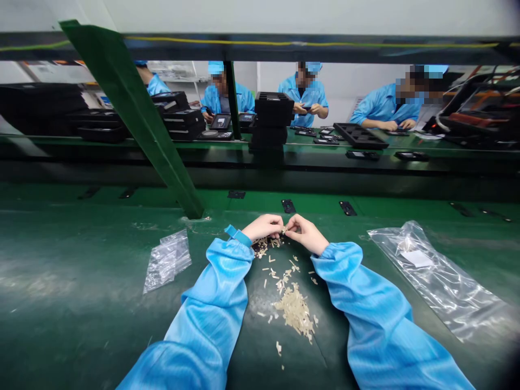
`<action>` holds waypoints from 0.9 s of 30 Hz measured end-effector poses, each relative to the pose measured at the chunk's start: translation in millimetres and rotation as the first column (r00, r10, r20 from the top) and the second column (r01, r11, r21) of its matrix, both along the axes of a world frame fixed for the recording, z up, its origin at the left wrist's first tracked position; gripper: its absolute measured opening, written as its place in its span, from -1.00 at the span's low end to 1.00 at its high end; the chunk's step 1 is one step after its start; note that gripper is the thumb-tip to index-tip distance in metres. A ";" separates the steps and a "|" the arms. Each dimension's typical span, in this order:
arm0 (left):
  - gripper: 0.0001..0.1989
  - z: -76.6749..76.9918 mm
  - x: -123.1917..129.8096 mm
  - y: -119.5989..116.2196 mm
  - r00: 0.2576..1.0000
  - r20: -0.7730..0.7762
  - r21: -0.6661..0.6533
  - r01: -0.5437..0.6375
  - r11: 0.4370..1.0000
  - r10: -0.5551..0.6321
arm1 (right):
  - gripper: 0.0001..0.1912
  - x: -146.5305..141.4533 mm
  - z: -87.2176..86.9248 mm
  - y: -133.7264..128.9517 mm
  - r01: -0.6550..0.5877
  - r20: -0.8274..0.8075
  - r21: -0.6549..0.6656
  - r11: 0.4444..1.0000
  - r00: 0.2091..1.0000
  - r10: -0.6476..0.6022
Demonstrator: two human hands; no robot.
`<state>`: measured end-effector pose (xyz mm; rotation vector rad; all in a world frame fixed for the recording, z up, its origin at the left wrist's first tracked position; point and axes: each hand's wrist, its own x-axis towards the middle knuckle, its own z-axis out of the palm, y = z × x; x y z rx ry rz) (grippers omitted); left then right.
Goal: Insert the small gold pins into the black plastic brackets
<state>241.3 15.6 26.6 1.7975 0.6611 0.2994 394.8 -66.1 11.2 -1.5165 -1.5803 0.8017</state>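
My left hand [266,226] and my right hand [303,233] meet at the middle of the green table [101,325], fingertips pinched close together. Between them is a small beige piece [284,230]; both hands seem closed on it, though it is tiny. Under and beside my left hand lie more beige pieces [262,248], partly hidden by the fingers. Nearer to me, between my blue sleeves, a larger pile of thin beige pieces [296,311] is heaped, with loose ones scattered around it.
Clear plastic bags lie at left [168,260] and right [434,276]. Small black parts [288,206] sit on a green strip beyond my hands. A slanted green post [138,119] rises at left. Several people in blue work behind stacked black trays [271,122].
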 end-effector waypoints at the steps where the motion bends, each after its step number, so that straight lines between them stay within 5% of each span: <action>1: -0.92 0.7 0.5 -1.1 1.000 0.009 -0.029 -0.005 1.000 0.005 | -0.84 -0.2 -1.6 0.5 -0.002 -0.026 0.000 1.000 1.000 0.002; 12: -0.96 2.2 0.9 -4.7 0.992 0.113 -0.249 -0.026 0.968 0.055 | -0.85 3.0 -4.3 1.9 -0.021 -0.121 0.006 1.000 0.992 0.022; 27: -0.92 4.0 1.5 -1.4 0.959 0.144 -0.274 -0.198 0.941 0.243 | -0.92 -0.3 -4.2 0.5 -0.026 -0.060 -0.084 0.996 0.998 0.021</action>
